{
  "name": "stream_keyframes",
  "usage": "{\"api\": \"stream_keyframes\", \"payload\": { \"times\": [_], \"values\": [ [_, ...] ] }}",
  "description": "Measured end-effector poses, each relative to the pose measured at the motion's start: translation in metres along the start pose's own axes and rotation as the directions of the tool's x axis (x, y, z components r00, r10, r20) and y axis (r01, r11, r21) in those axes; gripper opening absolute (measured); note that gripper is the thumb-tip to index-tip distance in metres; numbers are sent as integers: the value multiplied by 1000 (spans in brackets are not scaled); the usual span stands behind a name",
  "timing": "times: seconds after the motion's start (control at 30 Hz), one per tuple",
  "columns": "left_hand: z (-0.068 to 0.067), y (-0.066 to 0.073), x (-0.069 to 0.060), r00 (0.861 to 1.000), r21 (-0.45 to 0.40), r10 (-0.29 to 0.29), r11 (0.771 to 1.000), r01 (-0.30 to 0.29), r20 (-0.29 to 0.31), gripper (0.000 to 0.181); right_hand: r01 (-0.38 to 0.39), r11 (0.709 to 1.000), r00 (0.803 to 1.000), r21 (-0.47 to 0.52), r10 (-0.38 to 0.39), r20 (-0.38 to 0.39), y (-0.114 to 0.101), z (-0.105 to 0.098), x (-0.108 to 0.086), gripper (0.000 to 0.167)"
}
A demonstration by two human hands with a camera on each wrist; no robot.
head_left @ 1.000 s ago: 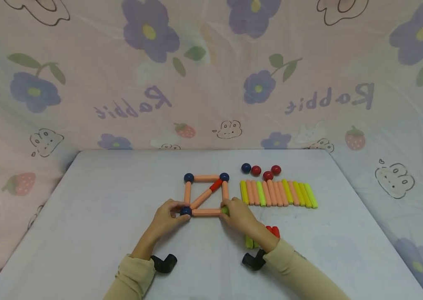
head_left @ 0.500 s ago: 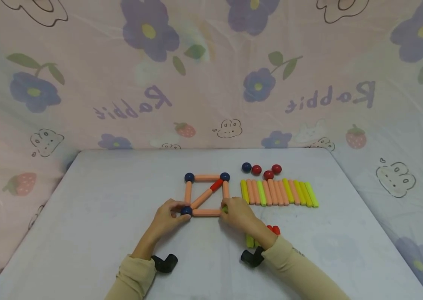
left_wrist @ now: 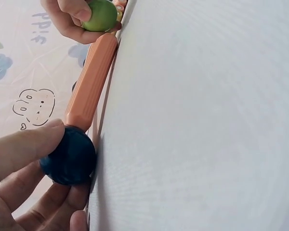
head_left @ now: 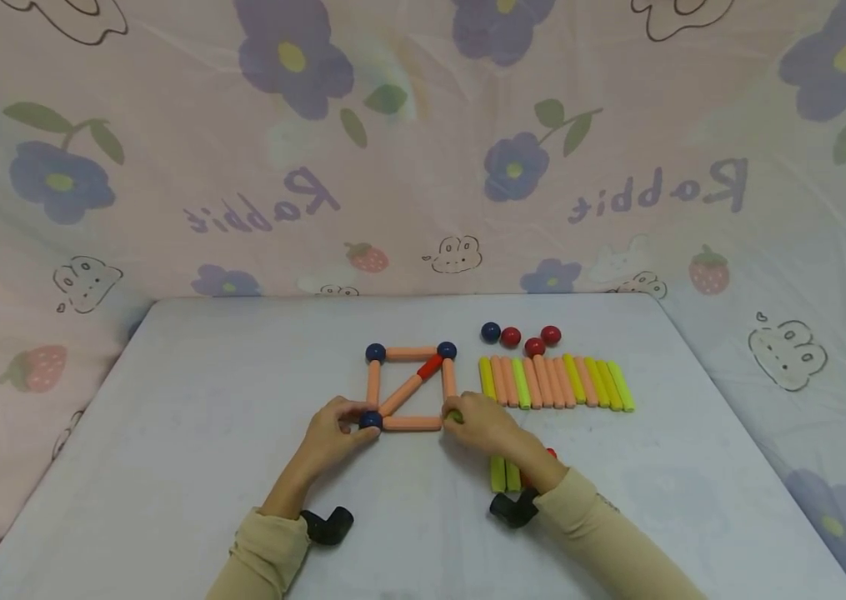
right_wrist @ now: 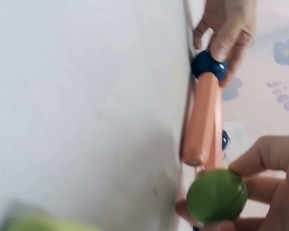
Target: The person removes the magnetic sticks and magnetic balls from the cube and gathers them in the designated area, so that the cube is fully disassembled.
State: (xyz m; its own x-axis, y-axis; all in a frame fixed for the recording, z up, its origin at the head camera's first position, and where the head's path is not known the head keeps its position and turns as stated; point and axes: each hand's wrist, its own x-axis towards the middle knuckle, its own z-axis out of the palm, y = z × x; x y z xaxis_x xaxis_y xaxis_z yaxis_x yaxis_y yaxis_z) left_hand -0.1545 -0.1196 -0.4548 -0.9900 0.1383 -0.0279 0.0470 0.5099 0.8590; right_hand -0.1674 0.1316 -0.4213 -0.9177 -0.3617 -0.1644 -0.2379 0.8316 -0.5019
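The left hand (head_left: 332,435) pinches a dark blue ball (left_wrist: 70,158); the right hand (head_left: 488,423) pinches a green ball (right_wrist: 216,196). Between both grips runs a ribbed orange stick (head_left: 412,424), touching the dark blue ball, its other end just beside the green ball.

L forearm (head_left: 263,550) reaches fwd + slightly R; R forearm (head_left: 603,529) slants fwd + L at a flatter angle. Both sleeved; L wrist (head_left: 295,482) + R wrist (head_left: 535,458) bare. L hand (head_left: 336,431): thumb (head_left: 361,439) on near side, opp. fingers, pinching. R hand (head_left: 484,423) also pinching, fingers bent, back up. Hands approx. level, apart, fingertips pointing inward.
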Motion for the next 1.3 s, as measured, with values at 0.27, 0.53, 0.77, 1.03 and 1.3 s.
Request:
{"api": "stream_keyframes", "payload": {
  "times": [0.27,0.53,0.77,1.03,1.3],
  "values": [
    [1,-2,0,1000,9,5,1000,-5,-5,33,86,980,996,181,-85,-16,26,-17,-7,21],
    [-1,-1,2,1000,5,-5,1000,5,-8,33,70,924,998,376,-61,-35,56,-41,-6,31],
    [-2,-2,2,1000,11,-10,1000,10,-6,33,-9,899,998,437,32,-46,79,-61,-8,40],
    [0,-2,2,1000,2,-19,1000,19,8,34,-53,877,978,477,143,-154,106,-75,-12,41],
    [1,-4,0,1000,5,-29,1000,29,11,34,-44,850,940,524,213,-266,134,-86,-7,49]
  ]
}}
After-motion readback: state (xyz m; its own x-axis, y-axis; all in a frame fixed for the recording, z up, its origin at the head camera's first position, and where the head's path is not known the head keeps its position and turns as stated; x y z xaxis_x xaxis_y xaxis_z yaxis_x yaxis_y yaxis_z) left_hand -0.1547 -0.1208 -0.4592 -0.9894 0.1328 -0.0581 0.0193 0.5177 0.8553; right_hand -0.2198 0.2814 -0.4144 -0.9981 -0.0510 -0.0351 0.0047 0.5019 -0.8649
